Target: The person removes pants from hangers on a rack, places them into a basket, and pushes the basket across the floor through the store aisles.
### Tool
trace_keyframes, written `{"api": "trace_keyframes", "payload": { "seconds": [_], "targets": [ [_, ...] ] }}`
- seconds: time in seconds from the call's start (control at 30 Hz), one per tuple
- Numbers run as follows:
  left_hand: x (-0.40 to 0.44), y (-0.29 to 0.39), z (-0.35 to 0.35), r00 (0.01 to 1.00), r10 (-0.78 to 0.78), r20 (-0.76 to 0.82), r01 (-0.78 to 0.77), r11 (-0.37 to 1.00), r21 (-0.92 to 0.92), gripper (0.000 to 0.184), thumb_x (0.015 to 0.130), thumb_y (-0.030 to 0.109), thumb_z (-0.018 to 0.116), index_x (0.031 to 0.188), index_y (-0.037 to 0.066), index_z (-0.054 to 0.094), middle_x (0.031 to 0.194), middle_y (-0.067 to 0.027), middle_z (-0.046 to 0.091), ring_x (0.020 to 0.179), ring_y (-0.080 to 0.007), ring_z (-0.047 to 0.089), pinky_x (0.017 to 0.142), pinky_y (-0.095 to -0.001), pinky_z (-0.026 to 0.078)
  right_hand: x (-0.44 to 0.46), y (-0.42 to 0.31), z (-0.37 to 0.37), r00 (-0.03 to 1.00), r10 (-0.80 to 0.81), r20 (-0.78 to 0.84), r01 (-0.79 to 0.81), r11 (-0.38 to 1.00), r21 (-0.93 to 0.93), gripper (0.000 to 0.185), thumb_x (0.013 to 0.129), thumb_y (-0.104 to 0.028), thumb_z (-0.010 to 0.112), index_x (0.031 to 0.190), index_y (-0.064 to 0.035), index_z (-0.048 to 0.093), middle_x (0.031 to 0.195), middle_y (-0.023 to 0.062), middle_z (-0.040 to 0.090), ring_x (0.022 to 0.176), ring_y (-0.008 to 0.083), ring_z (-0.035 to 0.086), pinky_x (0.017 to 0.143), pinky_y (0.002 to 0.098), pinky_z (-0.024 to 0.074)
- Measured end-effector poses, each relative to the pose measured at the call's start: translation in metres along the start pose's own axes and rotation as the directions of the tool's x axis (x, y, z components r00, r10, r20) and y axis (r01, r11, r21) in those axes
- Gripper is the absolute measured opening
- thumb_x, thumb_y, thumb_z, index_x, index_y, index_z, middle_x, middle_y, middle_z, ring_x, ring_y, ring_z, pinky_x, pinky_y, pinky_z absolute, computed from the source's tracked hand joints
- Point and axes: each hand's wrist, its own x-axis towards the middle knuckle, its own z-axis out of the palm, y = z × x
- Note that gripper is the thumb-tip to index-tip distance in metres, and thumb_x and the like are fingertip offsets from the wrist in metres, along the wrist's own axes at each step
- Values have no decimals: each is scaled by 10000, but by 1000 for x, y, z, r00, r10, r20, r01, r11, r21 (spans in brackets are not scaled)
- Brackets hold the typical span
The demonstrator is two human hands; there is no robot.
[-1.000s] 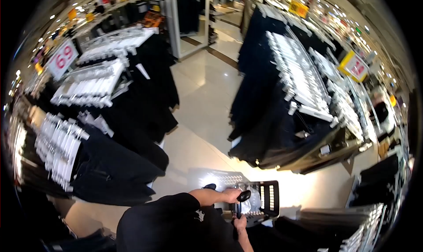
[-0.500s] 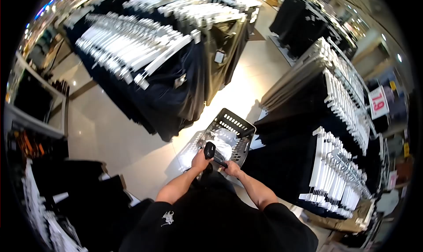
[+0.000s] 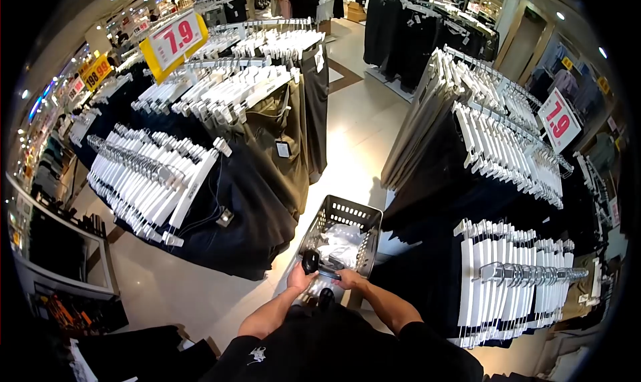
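In front of my body is a dark shopping basket (image 3: 376, 238) with holes in its walls. Crumpled white and pale grey items (image 3: 342, 242) lie inside; whether they are cloth or plastic I cannot tell. A dark handle bar (image 3: 330, 274) crosses the near end of the basket. My left hand (image 3: 298, 278) is closed round the left end of this bar, just below a black rounded piece (image 3: 310, 262). Closed on the bar's right end is my right hand (image 3: 348, 279). The fingertips of both hands are partly hidden.
Dark trousers (image 3: 234, 215) on white hangers fill racks at left. More hanger racks (image 3: 514, 268) stand close on the right, near the basket's side. A tiled aisle (image 3: 347, 142) runs ahead between them. Price signs (image 3: 175, 42) stand above the racks.
The view has tilted up and turned, showing more of the shop ahead and a price sign at left. The left rack now sits lower and further left. Both hands keep hold of the bar.
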Motion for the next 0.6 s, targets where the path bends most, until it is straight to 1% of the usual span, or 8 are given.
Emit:
{"api": "trace_keyframes", "payload": {
  "seconds": [0.07, 0.1, 0.3, 0.4, 0.47, 0.53, 0.57, 0.6],
  "targets": [
    [14, 1, 4, 1000, -3, -6, 3, 1000, 6, 602, 768, 388, 848, 1229, 87, 606, 1219, -162, 637, 1137, -385, 614, 953, -470, 506, 5, -2, -19, 1000, -9, 20, 9, 1000, -8, 204, 867, -166, 602, 1022, -120, 727, 964, 101, 746, 883, 261, 694, 827, 378, 544],
    [21, 5, 6, 1000, -11, -12, 11, 1000, 12, 602, 768, 391, 849, 1227, 86, 606, 1220, -161, 635, 1136, -388, 613, 953, -474, 506, 9, -1, -28, 999, -42, 25, 41, 999, 5, 236, 882, -243, 643, 1054, -105, 726, 996, 141, 743, 915, 310, 698, 837, 403, 544],
    [61, 33, 3, 1000, -17, 9, 16, 997, 72, 606, 753, 409, 864, 1165, 40, 616, 1190, -186, 629, 1125, -399, 611, 942, -482, 506, 33, 16, -71, 1000, 19, 16, -17, 994, -111, 453, 891, -472, 672, 1144, -99, 714, 1095, 200, 717, 1006, 413, 672, 865, 466, 535],
    [88, 43, 2, 997, -78, 27, 76, 994, 75, 575, 758, 397, 866, 1132, 40, 613, 1173, -168, 624, 1120, -394, 608, 936, -478, 508, 47, 17, -85, 991, 118, -58, -129, 956, -262, 389, 832, -305, 680, 1191, -155, 686, 1070, 201, 717, 1011, 385, 682, 840, 499, 537],
    [108, 42, 1, 994, -65, 82, 59, 996, 70, 554, 767, 378, 863, 1131, 46, 611, 1180, -159, 613, 1121, -393, 607, 935, -477, 508, 46, 4, -87, 939, 223, -261, -303, 897, -324, 398, 788, -177, 658, 1183, -126, 651, 1024, 206, 694, 991, 377, 667, 820, 502, 520],
    [117, 55, -8, 994, -93, 54, 89, 994, 66, 538, 771, 360, 863, 1136, 54, 613, 1203, -155, 603, 1120, -393, 608, 934, -482, 507, 44, -20, -81, 806, 165, -568, -413, 844, -342, 258, 917, -147, 522, 1139, -43, 604, 1042, 196, 680, 997, 366, 659, 867, 490, 483],
    [126, 53, -8, 995, -80, 57, 76, 995, 63, 534, 771, 356, 863, 1135, 55, 613, 1212, -165, 595, 1124, -393, 606, 941, -481, 503, 43, -33, -80, 755, 145, -640, -447, 827, -341, 259, 947, -123, 473, 1157, -30, 593, 1097, 162, 651, 1048, 352, 621, 931, 469, 456],
    [132, 57, -12, 995, -86, 51, 82, 994, 69, 526, 773, 336, 864, 1143, 57, 613, 1199, -170, 601, 1130, -396, 603, 940, -481, 499, 41, -45, -79, 724, 149, -674, -435, 857, -278, 346, 951, -137, 478, 1268, -15, 547, 1210, 185, 602, 1172, 345, 565, 1030, 478, 411]
  ]
}}
